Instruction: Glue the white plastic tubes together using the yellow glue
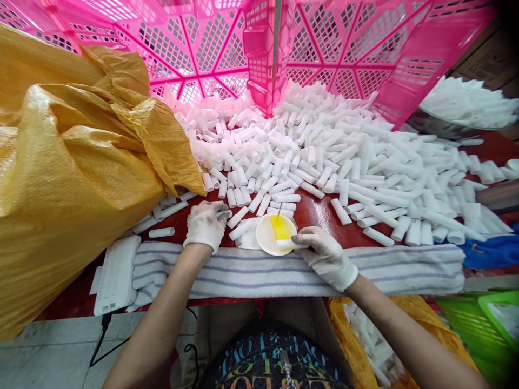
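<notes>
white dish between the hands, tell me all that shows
The dish is round, shallow, off-white, perhaps plastic, lying face up by the striped towel. A yellow block sits inside, a thin pin rising at its far end. The right hand holds a white tube over the dish's near side; contact is unclear.

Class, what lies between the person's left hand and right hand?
In the head view, a pale dish bearing a yellow piece, plus some white tubes.

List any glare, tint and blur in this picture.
Head view: a glare streak on the red tabletop; a pink cast on white tubes beside the pink crates; the green basket at lower right looks blurred; the upper-right corner falls dark.
</notes>
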Tool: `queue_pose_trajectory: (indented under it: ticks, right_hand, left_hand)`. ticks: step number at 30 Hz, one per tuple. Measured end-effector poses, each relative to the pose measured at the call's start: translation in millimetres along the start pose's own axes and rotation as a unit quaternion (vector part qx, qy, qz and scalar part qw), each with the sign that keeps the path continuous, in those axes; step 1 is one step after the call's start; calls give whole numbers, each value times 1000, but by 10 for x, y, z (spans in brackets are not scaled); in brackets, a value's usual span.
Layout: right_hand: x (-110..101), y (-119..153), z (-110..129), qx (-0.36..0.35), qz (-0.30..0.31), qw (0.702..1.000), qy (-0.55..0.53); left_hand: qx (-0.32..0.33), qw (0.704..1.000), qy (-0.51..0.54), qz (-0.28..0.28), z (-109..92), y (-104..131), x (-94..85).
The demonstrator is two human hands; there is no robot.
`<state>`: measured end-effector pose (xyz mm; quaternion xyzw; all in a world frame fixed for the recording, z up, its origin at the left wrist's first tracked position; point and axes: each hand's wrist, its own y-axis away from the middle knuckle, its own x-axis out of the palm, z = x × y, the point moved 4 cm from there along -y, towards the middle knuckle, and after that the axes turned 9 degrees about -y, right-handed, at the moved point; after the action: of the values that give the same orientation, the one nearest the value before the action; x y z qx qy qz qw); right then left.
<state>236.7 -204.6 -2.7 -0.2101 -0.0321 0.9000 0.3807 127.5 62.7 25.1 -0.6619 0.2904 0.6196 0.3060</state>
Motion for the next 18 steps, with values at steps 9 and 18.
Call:
queue_pose_trajectory:
  ticks: [9, 18]
  right_hand:
    - [5, -7, 86, 54, -8, 995, -87]
    - [-291, -147, 47, 269, -153, 945, -102]
  left_hand:
    - [-11, 999, 49, 9, 170, 74, 182]
    - [49, 906, 416, -51, -43, 277, -21]
